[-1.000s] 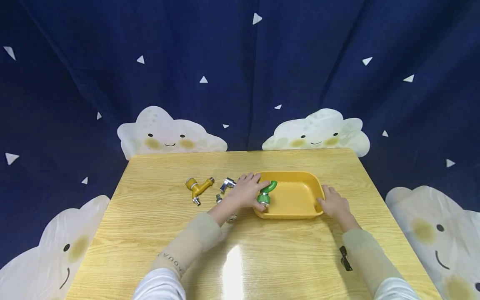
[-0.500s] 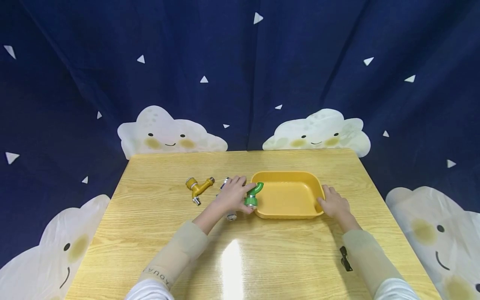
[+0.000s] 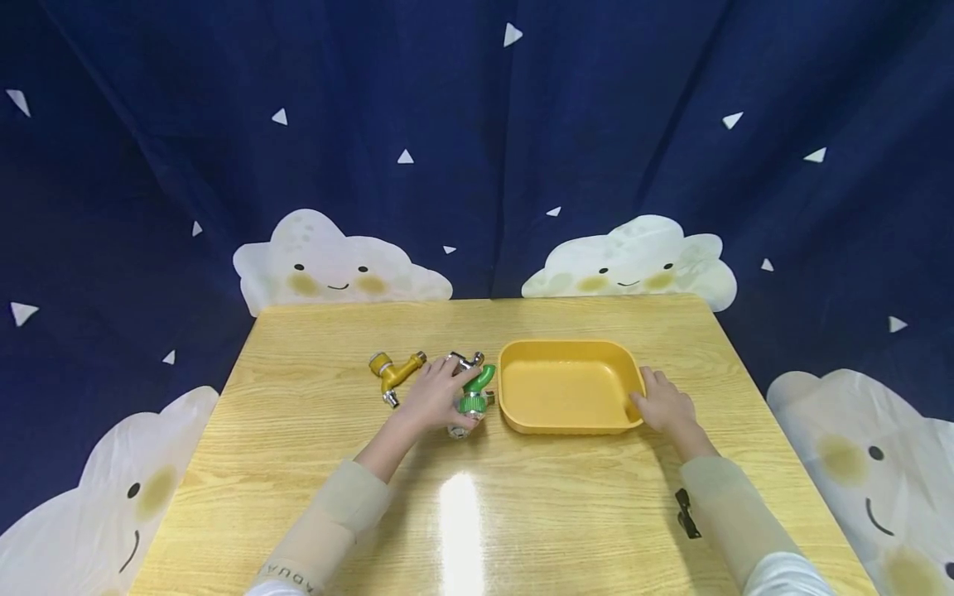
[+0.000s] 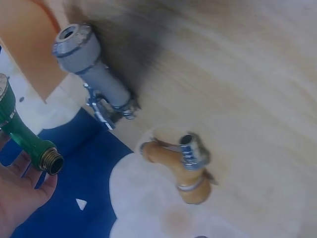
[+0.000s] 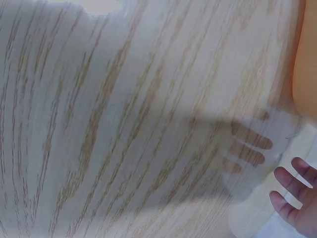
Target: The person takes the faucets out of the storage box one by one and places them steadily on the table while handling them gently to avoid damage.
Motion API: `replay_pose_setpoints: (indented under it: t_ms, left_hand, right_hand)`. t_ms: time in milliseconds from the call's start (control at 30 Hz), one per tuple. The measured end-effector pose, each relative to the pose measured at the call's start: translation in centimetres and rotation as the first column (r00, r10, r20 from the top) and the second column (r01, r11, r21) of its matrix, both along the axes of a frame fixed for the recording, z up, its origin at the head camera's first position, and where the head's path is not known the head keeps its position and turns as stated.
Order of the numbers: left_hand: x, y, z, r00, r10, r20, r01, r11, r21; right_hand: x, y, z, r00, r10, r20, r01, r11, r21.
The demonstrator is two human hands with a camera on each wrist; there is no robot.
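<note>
My left hand (image 3: 431, 397) grips a green tap (image 3: 474, 401) left of the yellow basin (image 3: 572, 430). In the left wrist view the green tap (image 4: 24, 130) shows a brass-coloured threaded end, with fingers behind it. Chrome tap parts (image 3: 466, 361) lie on the table around and partly under this hand. A yellow tap (image 3: 392, 377) with metal ends lies just left of it. My right hand (image 3: 663, 403) holds the basin's right rim, thumb over the edge. Several fingers of the right hand (image 5: 297, 193) look spread outside the basin in the right wrist view.
The wooden table (image 3: 566, 513) carries everything. Its far edge meets a dark blue curtain (image 3: 477, 149) with white cloud figures. A small black clip (image 3: 686, 513) shows beside the right sleeve.
My left hand has carried the green tap leftward, from over the basin to above the chrome parts. The right hand and the basin have stayed in place.
</note>
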State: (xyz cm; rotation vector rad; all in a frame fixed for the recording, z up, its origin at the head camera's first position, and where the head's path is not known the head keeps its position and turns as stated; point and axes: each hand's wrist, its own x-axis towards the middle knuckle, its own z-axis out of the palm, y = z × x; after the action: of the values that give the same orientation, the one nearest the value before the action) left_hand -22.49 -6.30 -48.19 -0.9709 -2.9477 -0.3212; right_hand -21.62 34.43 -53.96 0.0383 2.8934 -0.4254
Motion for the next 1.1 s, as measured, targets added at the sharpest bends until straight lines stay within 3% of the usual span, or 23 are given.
replay_pose_setpoints:
  t_ms: [467,1100]
  left_hand:
    - [1.3,-4.0,-2.3,0.996,0.089,-0.005,-0.088,0.993,0.083]
    - [2.7,-6.6,-4.8,0.979,0.204,0.019,-0.205,0.972,0.114]
  right_hand:
    - [0.1,0.0,0.1,1.000,-0.005,-0.001,0.005,1.000,0.003]
    - [0.1,0.1,0.1,1.000,0.008,0.016,-0.008,1.000,0.008]
